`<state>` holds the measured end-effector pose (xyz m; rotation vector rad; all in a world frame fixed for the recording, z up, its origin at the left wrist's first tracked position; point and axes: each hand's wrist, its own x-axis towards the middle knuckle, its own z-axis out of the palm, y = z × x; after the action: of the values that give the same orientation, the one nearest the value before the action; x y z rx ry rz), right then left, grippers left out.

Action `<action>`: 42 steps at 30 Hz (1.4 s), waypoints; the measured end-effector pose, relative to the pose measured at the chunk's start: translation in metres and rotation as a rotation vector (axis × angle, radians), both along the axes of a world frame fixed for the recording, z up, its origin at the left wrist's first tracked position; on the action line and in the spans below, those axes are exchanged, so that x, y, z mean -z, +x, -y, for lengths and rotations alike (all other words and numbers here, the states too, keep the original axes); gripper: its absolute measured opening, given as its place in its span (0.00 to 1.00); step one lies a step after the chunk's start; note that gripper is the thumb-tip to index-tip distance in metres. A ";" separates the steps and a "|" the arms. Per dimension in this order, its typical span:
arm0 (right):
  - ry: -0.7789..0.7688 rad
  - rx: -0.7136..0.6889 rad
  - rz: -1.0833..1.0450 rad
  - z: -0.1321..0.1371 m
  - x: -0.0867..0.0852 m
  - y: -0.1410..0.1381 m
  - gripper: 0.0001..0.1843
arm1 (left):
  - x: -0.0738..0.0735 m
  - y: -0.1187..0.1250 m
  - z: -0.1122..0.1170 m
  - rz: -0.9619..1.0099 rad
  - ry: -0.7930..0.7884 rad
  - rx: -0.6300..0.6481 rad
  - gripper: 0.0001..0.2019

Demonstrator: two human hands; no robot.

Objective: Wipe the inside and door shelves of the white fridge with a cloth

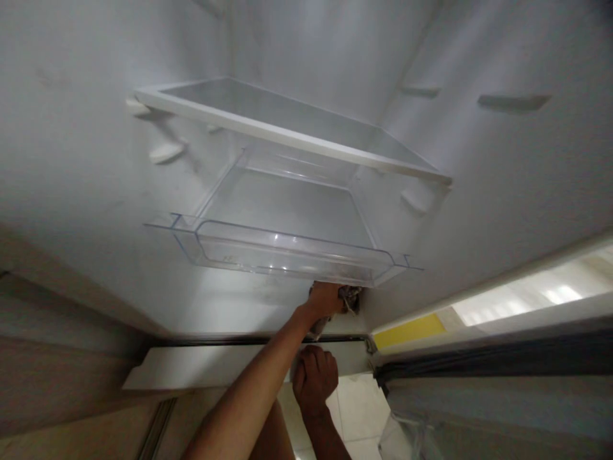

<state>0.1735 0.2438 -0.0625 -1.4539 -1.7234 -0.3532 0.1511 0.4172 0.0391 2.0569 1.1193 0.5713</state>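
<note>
My left hand (328, 299) reaches under the clear drawer to the refrigerator floor, near the right corner. It is closed around a crumpled, dark greyish cloth (351, 298), which bunches out on both sides of the fingers. Below it, my right hand (317, 375) is curled into a fist against the white front ledge (215, 365) of the refrigerator. Whatever may be inside that fist is hidden. The transparent drawer (287, 252) hangs just above my left hand and covers part of it. Over the drawer sits a white-framed glass shelf (287, 133).
White shelf supports (513, 102) stick out from the side walls. To the right, the door edge carries a yellow strip (409, 330). A dark door gasket (479, 358) runs below it. Floor tiles (359, 409) and a clear plastic piece (407, 437) show at the bottom.
</note>
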 end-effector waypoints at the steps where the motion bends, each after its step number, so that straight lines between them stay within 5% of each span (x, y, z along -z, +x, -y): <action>1: 0.010 0.010 0.033 -0.001 0.000 0.001 0.14 | -0.003 0.000 0.006 -0.012 0.015 0.012 0.25; 16: 0.088 0.131 0.170 -0.007 0.005 0.007 0.13 | -0.026 -0.040 0.085 -0.196 0.246 -0.081 0.21; 20: 0.029 0.117 0.152 -0.006 0.003 0.007 0.07 | -0.027 -0.067 0.100 -0.223 0.315 -0.189 0.20; 32: 0.052 0.130 0.185 -0.007 -0.003 0.005 0.11 | -0.025 -0.182 0.122 -0.424 0.323 -0.650 0.26; 42: 0.116 0.100 0.232 -0.007 -0.002 0.007 0.13 | -0.014 -0.216 0.142 -0.513 0.344 -0.820 0.28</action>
<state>0.1803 0.2513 -0.0604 -1.4623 -1.7822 -0.6882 -0.0648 0.2756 0.0534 2.0187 2.3499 0.6622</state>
